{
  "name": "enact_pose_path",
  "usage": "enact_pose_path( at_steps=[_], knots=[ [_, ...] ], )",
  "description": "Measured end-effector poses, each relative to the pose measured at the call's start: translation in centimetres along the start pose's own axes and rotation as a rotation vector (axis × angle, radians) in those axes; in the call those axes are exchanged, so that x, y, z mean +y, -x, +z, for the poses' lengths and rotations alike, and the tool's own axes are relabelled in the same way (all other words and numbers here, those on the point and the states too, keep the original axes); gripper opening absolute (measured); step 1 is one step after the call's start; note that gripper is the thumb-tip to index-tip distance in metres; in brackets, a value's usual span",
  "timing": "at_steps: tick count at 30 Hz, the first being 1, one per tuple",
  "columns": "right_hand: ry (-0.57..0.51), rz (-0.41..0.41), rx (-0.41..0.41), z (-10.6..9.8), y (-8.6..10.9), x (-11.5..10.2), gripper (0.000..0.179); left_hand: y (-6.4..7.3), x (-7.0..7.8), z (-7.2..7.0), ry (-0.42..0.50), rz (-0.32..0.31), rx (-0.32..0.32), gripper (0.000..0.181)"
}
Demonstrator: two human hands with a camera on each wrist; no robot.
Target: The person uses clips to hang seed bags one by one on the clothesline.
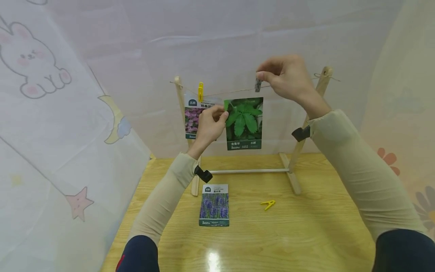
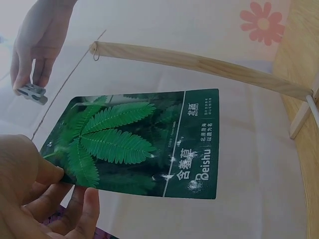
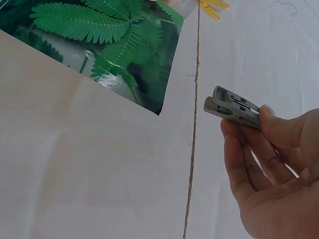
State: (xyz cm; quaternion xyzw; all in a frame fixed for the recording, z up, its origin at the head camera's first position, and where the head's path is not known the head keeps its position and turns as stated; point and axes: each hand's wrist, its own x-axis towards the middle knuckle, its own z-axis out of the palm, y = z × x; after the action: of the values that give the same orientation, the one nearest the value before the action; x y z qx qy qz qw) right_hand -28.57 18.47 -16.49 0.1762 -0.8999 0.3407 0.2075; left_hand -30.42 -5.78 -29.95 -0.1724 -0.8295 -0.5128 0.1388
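Note:
My left hand (image 1: 211, 126) pinches the left edge of a green seed packet (image 1: 244, 124) with a fern-like leaf printed on it. The packet hangs upright just below the twine (image 3: 195, 124), its top edge apart from the line. In my right hand (image 1: 289, 77) a grey clothespin (image 3: 237, 107) is pinched between thumb and fingers, close to the twine and above the packet's right corner. The right wrist view shows the clothespin beside the twine, not clipped on it. Behind my left hand, a pink-flower seed packet (image 1: 192, 119) hangs from the line by a yellow clothespin (image 1: 200, 91).
A wooden stand (image 1: 293, 151) with a pale crossbar (image 1: 248, 171) carries the twine. On the wooden table (image 1: 306, 234) lie a purple-flower seed packet (image 1: 214, 206) and another yellow clothespin (image 1: 269, 204). Printed white curtains (image 1: 119, 56) surround the table.

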Motion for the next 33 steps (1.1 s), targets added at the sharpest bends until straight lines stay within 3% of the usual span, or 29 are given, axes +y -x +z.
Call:
enact_pose_path(
  at_steps=[14,33],
  knots=[
    [0.005,0.015,0.004,0.2,-0.7,0.3,0.028,-0.2,0.8,0.3,0.008,0.019,-0.009,0.031],
    [-0.015,0.041,-0.049,1.1,-1.5,0.0,0.029,-0.3,1.0,0.0,0.016,0.044,-0.011,0.030]
  ],
)
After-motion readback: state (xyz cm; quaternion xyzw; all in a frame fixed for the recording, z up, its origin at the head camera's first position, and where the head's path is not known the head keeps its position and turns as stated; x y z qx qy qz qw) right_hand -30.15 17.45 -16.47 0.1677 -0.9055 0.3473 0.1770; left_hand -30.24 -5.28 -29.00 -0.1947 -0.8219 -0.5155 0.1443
